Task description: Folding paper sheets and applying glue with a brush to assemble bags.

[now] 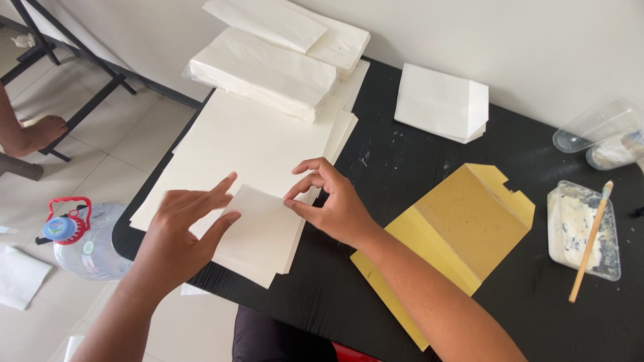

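Left hand [181,231] lies flat, fingers spread, on a folded white sheet [261,228] atop the paper stack [248,141] at the black bench's [402,154] near edge. Right hand [332,201] pinches the sheet's right edge. A yellow envelope [456,234] lies beside.

Cream paper sheets [255,144], black table [402,167], mustard-yellow template [456,231].

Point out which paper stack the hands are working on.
The cream sheet stack at the table's near-left edge; both hands touch its folded top sheet. The others lie farther back.
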